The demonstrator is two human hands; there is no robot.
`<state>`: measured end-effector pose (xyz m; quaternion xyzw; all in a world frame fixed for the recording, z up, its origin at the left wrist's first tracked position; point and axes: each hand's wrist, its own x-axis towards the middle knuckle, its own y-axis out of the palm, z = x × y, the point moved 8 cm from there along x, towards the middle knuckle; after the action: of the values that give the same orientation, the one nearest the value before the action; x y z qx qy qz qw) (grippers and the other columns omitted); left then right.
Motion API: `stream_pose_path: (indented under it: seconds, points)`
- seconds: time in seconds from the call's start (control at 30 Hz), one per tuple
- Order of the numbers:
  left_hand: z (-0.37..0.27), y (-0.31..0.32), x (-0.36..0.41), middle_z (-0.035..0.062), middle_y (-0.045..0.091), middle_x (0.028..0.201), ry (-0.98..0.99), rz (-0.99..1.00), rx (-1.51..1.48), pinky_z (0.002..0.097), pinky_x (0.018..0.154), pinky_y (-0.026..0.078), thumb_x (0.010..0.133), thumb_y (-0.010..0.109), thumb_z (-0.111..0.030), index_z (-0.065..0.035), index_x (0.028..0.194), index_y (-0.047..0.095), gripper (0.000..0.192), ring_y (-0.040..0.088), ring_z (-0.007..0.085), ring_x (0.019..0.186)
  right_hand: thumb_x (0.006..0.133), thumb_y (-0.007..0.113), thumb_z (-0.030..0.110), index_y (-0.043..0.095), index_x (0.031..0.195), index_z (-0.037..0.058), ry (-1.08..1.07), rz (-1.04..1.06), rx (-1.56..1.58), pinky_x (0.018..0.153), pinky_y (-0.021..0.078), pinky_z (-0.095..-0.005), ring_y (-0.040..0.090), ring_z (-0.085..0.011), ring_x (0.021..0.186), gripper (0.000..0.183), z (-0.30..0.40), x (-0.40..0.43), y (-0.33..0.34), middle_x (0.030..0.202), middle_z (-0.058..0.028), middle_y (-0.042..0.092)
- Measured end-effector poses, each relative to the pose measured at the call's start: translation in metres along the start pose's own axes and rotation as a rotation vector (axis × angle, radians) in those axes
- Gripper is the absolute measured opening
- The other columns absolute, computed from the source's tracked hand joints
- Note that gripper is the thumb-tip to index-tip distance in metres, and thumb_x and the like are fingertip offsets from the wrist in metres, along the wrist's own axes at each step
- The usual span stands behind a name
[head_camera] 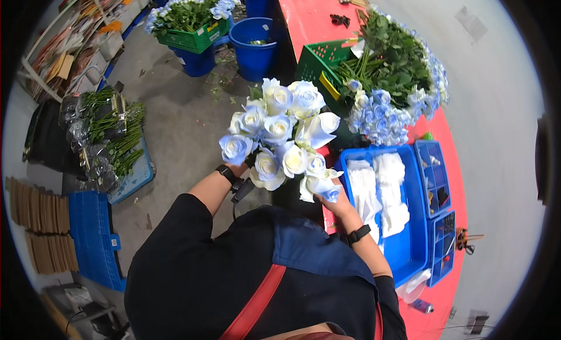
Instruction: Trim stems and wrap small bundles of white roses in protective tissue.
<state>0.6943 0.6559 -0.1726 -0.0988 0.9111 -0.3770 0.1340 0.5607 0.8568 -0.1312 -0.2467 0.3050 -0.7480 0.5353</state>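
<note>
A bunch of white roses with pale blue petal edges (278, 129) stands in front of my chest, blooms facing up. My left hand (238, 169) reaches under the bunch's left side and grips it from below; its fingers and the stems are mostly hidden by the blooms. At the lower right of the bunch, my right hand (336, 203) is around one rose (322, 185), its thumb and fingers partly covered by the petals. A dark band is on each wrist.
On the red table (442, 164), a green crate (322, 57) bears blue roses (385, 116). A blue tray (410, 248) holds white wraps, beside small compartment boxes (431, 178). Blue buckets (252, 46) and another flower crate (188, 40) stand beyond. Wrapped stems (109, 134) lie left.
</note>
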Motion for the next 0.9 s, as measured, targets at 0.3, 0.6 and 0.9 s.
stream_pose_path:
  seconds: [0.3,0.6,0.9]
  points:
    - [0.006,-0.002,0.024,0.0133,0.065,0.113,-0.004,0.057,0.046,0.0319,0.086,0.051,0.089,0.068,-0.02,-0.0004,0.107,0.066,0.026,0.062,0.02,0.099,0.072,0.077,0.014,0.044,0.136,-0.0012,0.17,-0.039,0.006,0.106,0.0396,-0.0404,0.048,-0.0398,0.124,0.073,-0.007,-0.008,-0.005,0.132,-0.0248,0.052]
    - [0.006,0.015,0.034,0.0129,0.065,0.114,0.01,0.103,0.056,0.0312,0.086,0.052,0.09,0.067,-0.019,-0.0009,0.109,0.066,0.026,0.063,0.0192,0.1,0.065,0.054,-0.013,0.044,0.138,0.001,0.125,0.022,0.03,0.106,0.0396,-0.0404,0.048,-0.0408,0.123,0.075,-0.041,-0.015,0.008,0.134,-0.0239,0.05]
    - [0.001,0.018,0.037,0.0124,0.065,0.116,0.011,0.108,0.059,0.0306,0.085,0.053,0.091,0.066,-0.018,-0.0014,0.11,0.065,0.026,0.063,0.0184,0.101,0.072,0.082,0.035,0.044,0.137,-0.002,0.249,-0.009,-0.041,0.104,0.0406,-0.0415,0.048,-0.0402,0.124,0.084,-0.027,-0.02,-0.007,0.134,-0.0243,0.051]
